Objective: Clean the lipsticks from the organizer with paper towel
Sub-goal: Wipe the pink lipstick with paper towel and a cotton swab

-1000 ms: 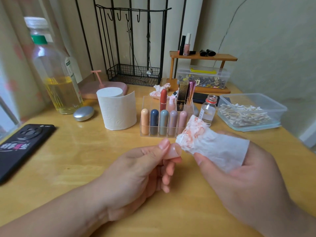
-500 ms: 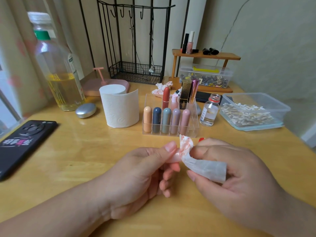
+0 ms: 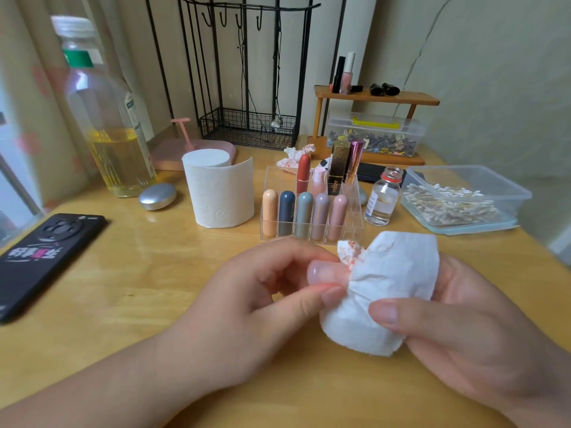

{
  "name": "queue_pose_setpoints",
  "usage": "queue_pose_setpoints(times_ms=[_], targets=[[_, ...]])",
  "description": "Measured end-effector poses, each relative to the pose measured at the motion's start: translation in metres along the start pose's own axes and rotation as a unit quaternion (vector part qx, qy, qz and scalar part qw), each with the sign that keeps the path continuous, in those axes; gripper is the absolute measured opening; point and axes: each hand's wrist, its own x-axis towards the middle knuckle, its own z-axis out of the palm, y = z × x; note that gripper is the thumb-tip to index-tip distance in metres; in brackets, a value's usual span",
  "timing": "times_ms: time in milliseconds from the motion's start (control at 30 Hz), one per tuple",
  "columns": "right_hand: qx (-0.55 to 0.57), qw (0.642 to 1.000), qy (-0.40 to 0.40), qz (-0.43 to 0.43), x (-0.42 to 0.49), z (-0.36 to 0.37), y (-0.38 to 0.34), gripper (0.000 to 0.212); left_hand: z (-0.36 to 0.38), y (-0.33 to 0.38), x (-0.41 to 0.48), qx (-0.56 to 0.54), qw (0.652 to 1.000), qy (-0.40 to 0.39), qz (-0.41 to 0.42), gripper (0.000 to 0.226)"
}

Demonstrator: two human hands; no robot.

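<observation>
White paper towel (image 3: 383, 291), red-stained

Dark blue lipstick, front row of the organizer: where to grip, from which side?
I'd pinch the dark blue lipstick by its rounded upper half from above, fingers front and back. It stands upright in the organizer, base walled in, peach lipstick and grey-green lipstick close on either side.

Oil btl (image 3: 114, 143) stood far left, silver tin (image 3: 157, 196) just beside it, black phone (image 3: 46, 257) lay at left edge, swab box (image 3: 506, 196) sat right, sm glass btl (image 3: 382, 199) beside it
</observation>
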Motion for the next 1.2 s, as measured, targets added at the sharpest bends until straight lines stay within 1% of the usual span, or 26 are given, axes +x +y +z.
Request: queue_pose_setpoints(times_ms=[33, 100, 133, 167, 200, 267, 300, 367, 400, 433, 500, 567, 600, 633, 700, 733, 767, 800, 867, 900, 967, 1033, 1100, 1133, 1167, 1200], targets=[[-0.096, 0.994, 0.049, -0.012, -0.003, 0.0, 0.001, 0.037, 0.001, -0.001, 0.001, -0.057, 0.997, 0.001, -0.049, 0.024], [-0.307, 0.941, 0.137, -0.043, -0.009, 0.003, 0.001, 0.032, 0.0, -0.001, 0.002, -0.137, 0.982, -0.01, -0.131, 0.042], [-0.382, 0.911, 0.135, -0.073, -0.008, 0.005, 0.0, 0.026, -0.001, 0.0, 0.003, -0.183, 0.966, -0.033, -0.178, 0.051], [-0.437, 0.887, 0.109, -0.107, -0.007, 0.006, 0.0, 0.02, -0.002, 0.001, 0.005, -0.224, 0.945, -0.069, -0.229, 0.058], [-0.474, 0.866, 0.081, -0.138, -0.006, 0.006, 0.001, 0.016, -0.002, 0.0, 0.006, -0.256, 0.919, -0.11, -0.28, 0.065], [-0.513, 0.837, 0.055, -0.183, -0.003, 0.004, 0.002, 0.029, -0.003, -0.002, 0.006, -0.311, 0.868, -0.168, -0.35, 0.069], [-0.526, 0.827, 0.044, -0.195, -0.002, 0.004, 0.002, 0.034, -0.003, -0.003, 0.006, -0.343, 0.85, -0.175, -0.36, 0.065], [-0.546, 0.816, 0.047, -0.186, -0.001, 0.003, 0.004, 0.029, -0.001, -0.002, 0.005, -0.397, 0.833, -0.163, -0.349, 0.052], [-0.536, 0.827, 0.064, -0.161, -0.002, 0.005, 0.006, 0.019, 0.0, 0.001, 0.004, -0.405, 0.837, -0.149, -0.337, 0.045], [-0.503, 0.851, 0.086, -0.123, -0.004, 0.006, 0.006, 0.004, 0.002, 0.005, 0.003, -0.392, 0.851, -0.133, -0.324, 0.041], [-0.366, 0.921, 0.131, -0.017, -0.006, 0.005, 0.005, 0.023, 0.004, 0.008, 0.001, -0.298, 0.902, -0.115, -0.291, 0.04], [-0.202, 0.974, 0.093, 0.045, -0.005, 0.002, 0.0, 0.037, 0.005, 0.008, -0.002, -0.123, 0.962, -0.106, -0.221, 0.042], [-0.11, 0.991, 0.053, 0.058, -0.001, 0.003, -0.002, 0.038, 0.004, 0.006, -0.003, -0.018, 0.983, -0.093, -0.157, 0.036], [-0.022, 0.997, 0.026, 0.066, 0.002, 0.004, -0.003, 0.038, 0.001, 0.005, -0.004, 0.086, 0.99, -0.076, -0.081, 0.027], [0.104, 0.992, 0.005, 0.067, 0.005, 0.001, 0.0, 0.041, -0.006, 0.006, -0.003, 0.238, 0.969, -0.062, 0.035, 0.018], [0.125, 0.99, 0.0, 0.057, 0.005, -0.001, 0.004, 0.042, -0.009, 0.004, -0.001, 0.269, 0.96, -0.055, 0.057, 0.017], [0.118, 0.992, 0.003, 0.045, 0.005, -0.003, 0.006, 0.042, -0.011, 0.003, 0.0, 0.266, 0.961, -0.047, 0.057, 0.017], [0.089, 0.995, 0.01, 0.032, 0.004, -0.003, 0.008, 0.041, -0.01, 0.002, 0.001, 0.229, 0.972, -0.042, 0.035, 0.018], [-0.035, 0.998, 0.051, 0.008, 0.001, -0.002, 0.009, 0.037, -0.008, 0.003, 0.002, 0.053, 0.995, -0.046, -0.068, 0.024], [-0.12, 0.989, 0.086, -0.004, -0.002, -0.001, 0.01, 0.036, -0.007, 0.004, 0.003, -0.037, 0.99, -0.05, -0.126, 0.033], [-0.284, 0.949, 0.127, -0.047, -0.008, 0.002, 0.012, 0.03, -0.004, 0.007, 0.004, -0.151, 0.957, -0.088, -0.231, 0.053], [-0.406, 0.902, 0.113, -0.096, -0.008, 0.006, 0.012, 0.024, -0.002, 0.011, 0.005, -0.238, 0.912, -0.137, -0.306, 0.06], [-0.479, 0.865, 0.094, -0.121, -0.006, 0.005, 0.012, 0.027, -0.002, 0.013, 0.004, -0.313, 0.876, -0.153, -0.333, 0.052], [-0.499, 0.854, 0.087, -0.121, -0.006, 0.004, 0.011, 0.027, -0.001, 0.013, 0.004, -0.332, 0.87, -0.154, -0.33, 0.047], [-0.507, 0.85, 0.086, -0.115, -0.006, 0.005, 0.01, 0.024, 0.0, 0.013, 0.003, -0.336, 0.872, -0.151, -0.322, 0.043], [-0.49, 0.861, 0.089, -0.102, -0.007, 0.005, 0.01, 0.021, 0.001, 0.011, 0.003, -0.322, 0.883, -0.145, -0.31, 0.04]])
